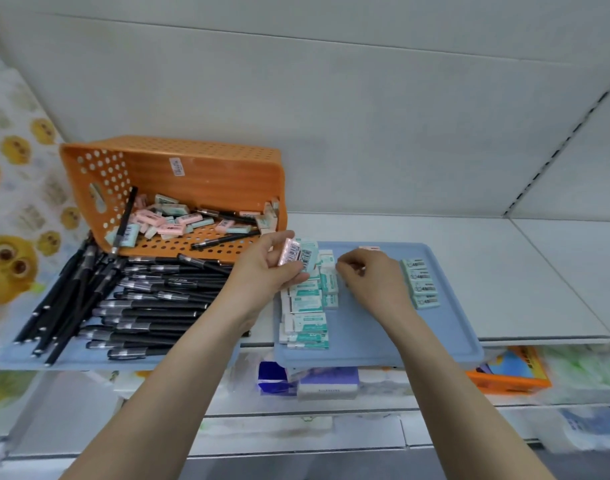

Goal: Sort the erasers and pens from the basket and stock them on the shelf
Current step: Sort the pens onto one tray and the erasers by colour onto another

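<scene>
Presently, the left hand (272, 271) is gripping a few erasers (296, 258) over the left edge of the blue tray (442, 327); the right hand (372, 277) is hovering above its middle, fingers curled, contents unclear; being light, firm blocks, the erasers are probably best pinched across their short sides.

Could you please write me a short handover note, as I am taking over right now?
Left hand: grip on a small stack of pink and mint barcoded erasers, above the right blue plastic tray's edge.
Right hand: fingers curled low over that tray; what it holds is unclear.
Done: black pens piled on the left blue tray; teal-and-white erasers in rows on the right tray.
To do: pink and mint erasers and a few pens in the tipped orange perforated basket.
</scene>
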`<state>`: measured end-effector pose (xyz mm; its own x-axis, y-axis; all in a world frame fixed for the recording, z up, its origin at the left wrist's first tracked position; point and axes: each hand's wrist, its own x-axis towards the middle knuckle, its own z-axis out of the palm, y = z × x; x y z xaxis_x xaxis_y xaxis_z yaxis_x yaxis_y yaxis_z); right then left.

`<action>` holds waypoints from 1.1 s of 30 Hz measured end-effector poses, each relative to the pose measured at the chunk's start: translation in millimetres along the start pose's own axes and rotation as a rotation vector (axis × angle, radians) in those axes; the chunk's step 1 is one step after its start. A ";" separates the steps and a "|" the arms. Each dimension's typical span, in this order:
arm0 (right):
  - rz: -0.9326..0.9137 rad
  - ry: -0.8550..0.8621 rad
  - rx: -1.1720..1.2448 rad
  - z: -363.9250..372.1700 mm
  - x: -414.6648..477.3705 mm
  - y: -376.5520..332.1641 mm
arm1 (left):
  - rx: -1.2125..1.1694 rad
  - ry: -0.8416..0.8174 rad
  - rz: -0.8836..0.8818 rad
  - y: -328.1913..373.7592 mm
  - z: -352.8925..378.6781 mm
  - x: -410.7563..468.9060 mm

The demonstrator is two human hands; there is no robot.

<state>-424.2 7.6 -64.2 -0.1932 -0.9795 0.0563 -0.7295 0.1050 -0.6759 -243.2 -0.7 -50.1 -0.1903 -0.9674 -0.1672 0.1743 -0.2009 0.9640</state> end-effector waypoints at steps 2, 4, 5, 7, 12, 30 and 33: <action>-0.033 0.034 0.192 -8.3 -5.8 -8.9 | 0.040 -0.006 0.008 -1.9 4.5 2.1; -0.030 -0.072 0.428 -13.6 -11.5 -19.8 | 0.092 -0.019 0.016 -4.3 12.0 4.6; -0.034 -0.099 0.485 -15.8 -12.7 -21.5 | 0.123 -0.028 0.024 -5.3 16.5 5.8; -0.001 -0.043 0.553 -22.1 -10.3 -15.0 | 0.166 -0.032 0.055 -5.8 23.7 7.7; 0.079 0.198 0.323 -65.6 -0.8 40.6 | 0.293 -0.039 0.144 -3.4 34.2 9.0; -0.128 -0.041 -0.224 -114.0 -57.3 115.5 | 0.477 -0.034 0.191 -32.8 97.7 -0.8; -0.163 -0.110 -0.200 -106.0 -57.0 112.6 | 0.453 -0.024 0.185 -32.5 100.7 -4.8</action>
<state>-564.8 93.4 -65.6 0.0020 -0.9979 0.0649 -0.8622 -0.0346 -0.5054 -345.3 26.1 -59.8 -0.2186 -0.9757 0.0147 -0.2299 0.0661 0.9710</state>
